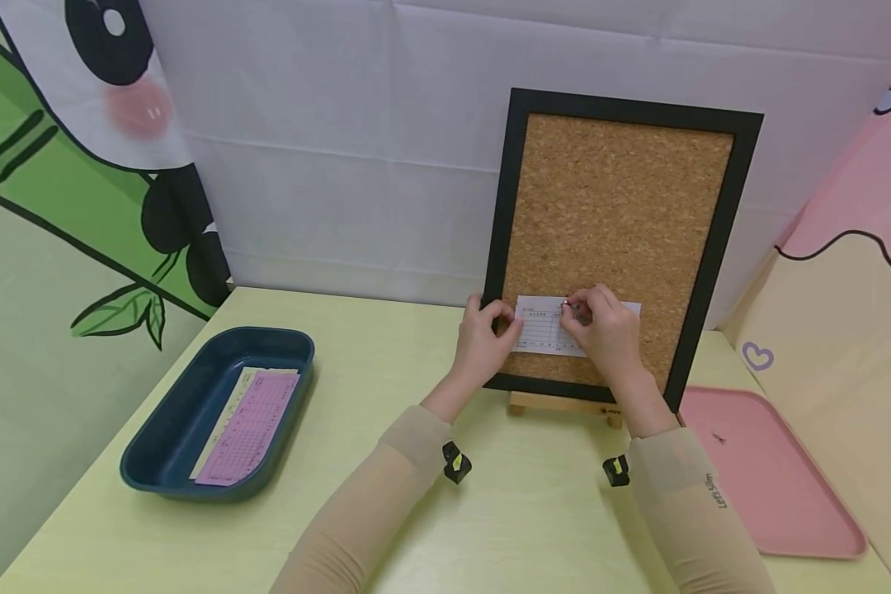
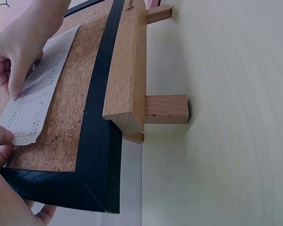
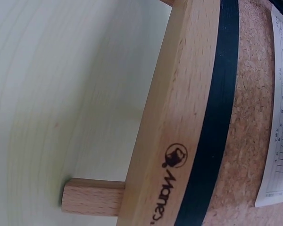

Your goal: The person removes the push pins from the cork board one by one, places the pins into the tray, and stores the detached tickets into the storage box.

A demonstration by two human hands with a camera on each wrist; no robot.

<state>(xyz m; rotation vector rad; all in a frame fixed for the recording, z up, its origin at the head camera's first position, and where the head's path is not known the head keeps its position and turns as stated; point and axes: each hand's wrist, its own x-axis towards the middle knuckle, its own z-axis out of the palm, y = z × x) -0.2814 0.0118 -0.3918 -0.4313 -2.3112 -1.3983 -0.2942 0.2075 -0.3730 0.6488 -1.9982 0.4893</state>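
Note:
A black-framed cork board leans upright on a small wooden easel. Low on the cork lies a white printed form, a paper slip with ruled lines. At the form's left end, my left hand pinches the paper edge between thumb and index finger. Its other fingers reach behind the board's frame in the left wrist view. My right hand pinches a tiny pushpin against the form's upper part, covering some of the paper. The right wrist view shows the form but not the fingertips.
On the left of the table stands a dark blue tray with a pink slip over a yellowish one. A pink tray with a tiny item lies at right. Cloth walls surround the table.

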